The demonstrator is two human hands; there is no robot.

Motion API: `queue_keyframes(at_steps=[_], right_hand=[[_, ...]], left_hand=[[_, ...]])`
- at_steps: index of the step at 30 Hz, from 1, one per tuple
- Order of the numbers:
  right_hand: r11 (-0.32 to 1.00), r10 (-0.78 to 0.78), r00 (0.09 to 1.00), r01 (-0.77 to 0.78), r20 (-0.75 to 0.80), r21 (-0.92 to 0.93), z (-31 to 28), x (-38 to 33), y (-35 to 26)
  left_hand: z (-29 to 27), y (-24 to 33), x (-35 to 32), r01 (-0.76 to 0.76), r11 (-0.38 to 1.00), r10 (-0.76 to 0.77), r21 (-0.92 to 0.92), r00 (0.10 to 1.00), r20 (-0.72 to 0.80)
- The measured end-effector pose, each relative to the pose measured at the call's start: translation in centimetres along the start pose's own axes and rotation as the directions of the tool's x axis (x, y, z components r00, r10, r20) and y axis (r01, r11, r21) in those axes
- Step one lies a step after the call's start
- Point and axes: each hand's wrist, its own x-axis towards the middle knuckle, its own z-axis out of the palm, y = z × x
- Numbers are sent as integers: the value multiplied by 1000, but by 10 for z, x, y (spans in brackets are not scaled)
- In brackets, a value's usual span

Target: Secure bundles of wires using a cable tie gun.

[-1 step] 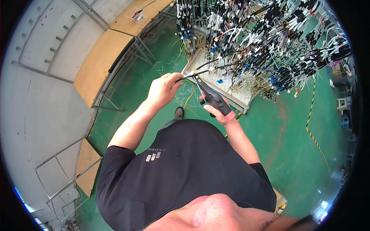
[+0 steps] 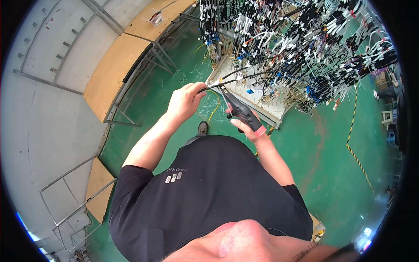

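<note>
My left hand (image 2: 184, 103) pinches the end of a black wire harness (image 2: 227, 83), thumb and fingers closed on it. From there the harness runs right, toward a large hanging mass of wire harnesses (image 2: 292, 48). My right hand (image 2: 245, 128) is wrapped round a black cable tie gun (image 2: 242, 110) with a pink-red rear end. The gun's nose points up and left and meets the harness just right of my left fingers. Whether a tie is looped there is too small to tell.
Beneath the hanging harnesses stands a white tray-like base (image 2: 262, 105) with a metal edge. Wooden-topped benches (image 2: 114, 65) line the left wall. White strips litter the green floor (image 2: 174, 126) near my shoe (image 2: 203, 127). Yellow-black tape (image 2: 350, 126) marks the floor at right.
</note>
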Motion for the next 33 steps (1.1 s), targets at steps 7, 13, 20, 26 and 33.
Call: queue_keyframes(at_steps=[7,13,20,26,33], right_hand=[[995,81,997,-81,1,-55,-3,-4,2],[996,-2,999,7,48,-88,-1,-7,-5],[987,-61,997,67,47,-145,-1,-9,-11],[909,-178,979,201,95,-365,-3,-6,-21],[761,-249,964,253,92,-597,3,-2,-16]], left_hand=[[7,-3,2,167,960,-169,-225,986,9],[6,-11,9,530,684,-455,-501,847,274],[-8,4,12,618,624,-474,-477,786,398],[-7,3,11,587,698,-476,-410,808,346],[2,13,8,505,817,-450,-278,860,239]])
